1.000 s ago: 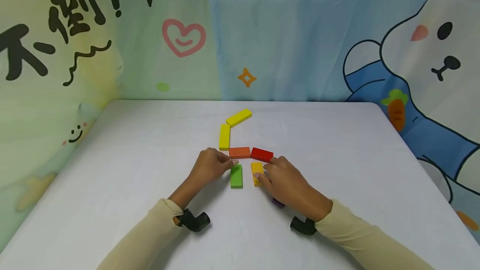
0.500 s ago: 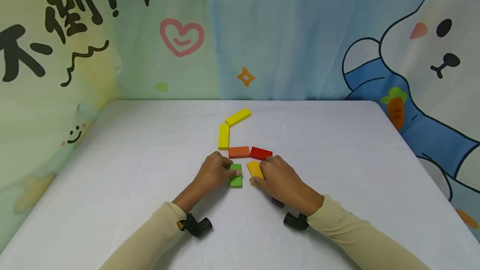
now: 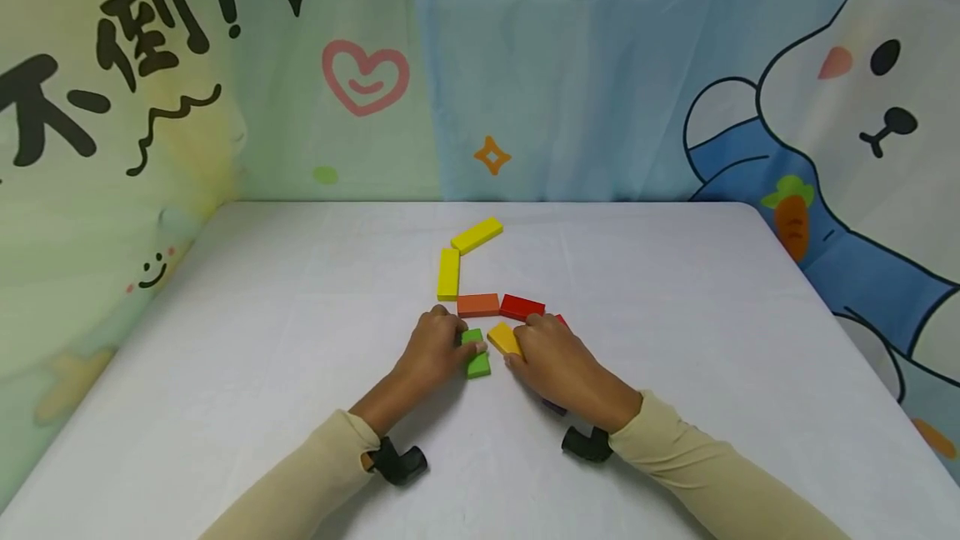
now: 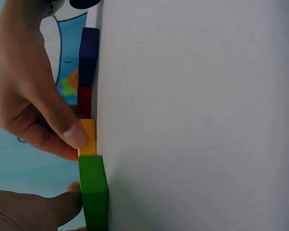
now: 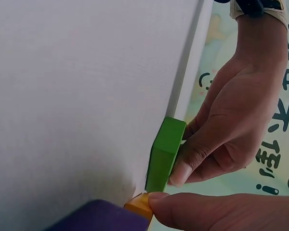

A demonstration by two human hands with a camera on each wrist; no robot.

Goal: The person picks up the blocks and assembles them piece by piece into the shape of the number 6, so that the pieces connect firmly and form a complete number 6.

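In the head view my left hand (image 3: 437, 357) pinches a flat green block (image 3: 478, 367), thumb across its top and fingers along its left side. To the right of it, my right hand (image 3: 562, 365) grips a yellow-orange block (image 3: 502, 338), which is slanted and partly hidden under the fingers. The near ends of these two blocks almost meet; in the left wrist view the green block (image 4: 94, 192) and the yellow-orange block (image 4: 88, 137) appear end to end. In the right wrist view the left thumb lies against the green block (image 5: 164, 154).
Just beyond the hands lie an orange block (image 3: 477, 305) and a red block (image 3: 522, 307) in a row. Two yellow blocks (image 3: 448, 273) curve away toward the back. A second red block (image 3: 561, 320) and a dark purple block (image 3: 555, 407) peek out around the right hand.
My left hand has come down onto the green block, whose near end has swung slightly right. My right hand has shifted left, turning the yellow-orange block askew and nearer the green one.
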